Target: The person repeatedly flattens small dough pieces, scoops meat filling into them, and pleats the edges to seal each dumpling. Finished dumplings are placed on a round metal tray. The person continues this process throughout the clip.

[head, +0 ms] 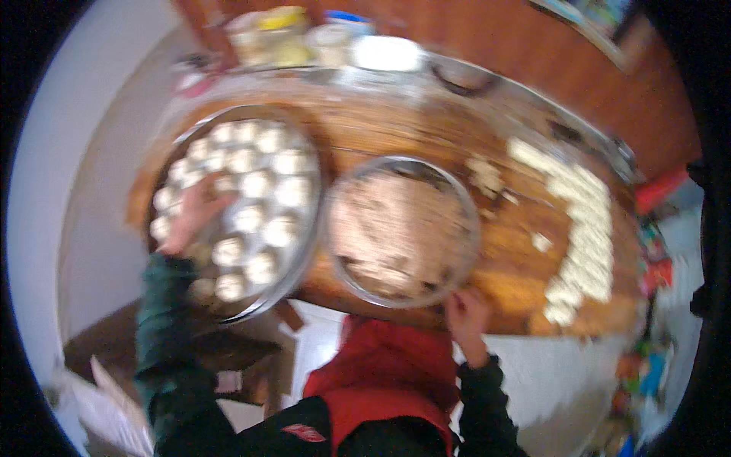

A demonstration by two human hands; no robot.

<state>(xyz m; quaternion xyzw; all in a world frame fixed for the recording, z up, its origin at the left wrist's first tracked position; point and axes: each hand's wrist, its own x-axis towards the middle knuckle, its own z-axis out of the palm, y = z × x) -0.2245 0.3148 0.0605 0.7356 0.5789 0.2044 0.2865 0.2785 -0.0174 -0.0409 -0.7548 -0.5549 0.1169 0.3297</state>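
A round metal tray (295, 268) with a raised rim holds rows of small white stuffed buns (280, 231), pleated on top as far as the blur shows. My left hand (197, 208) reaches over its left part, fingertips at one bun; whether they grip it is unclear. Right of the tray, a round metal bowl (403, 304) is filled with pale pinkish-brown minced filling (394, 228). By the bowl's lower right rim, at the table's front edge, is my right hand (468, 314), fingers bent and blurred. Pieces of white dough (588, 240) lie in a curved band at the right.
Everything rests on a wooden table (508, 280). A small heap of dough scraps (485, 174) and a single dough piece (541, 242) lie right of the bowl. Along the back stand a yellow-lidded jar (282, 37), a blue-lidded container (342, 37) and a bright white container (387, 54).
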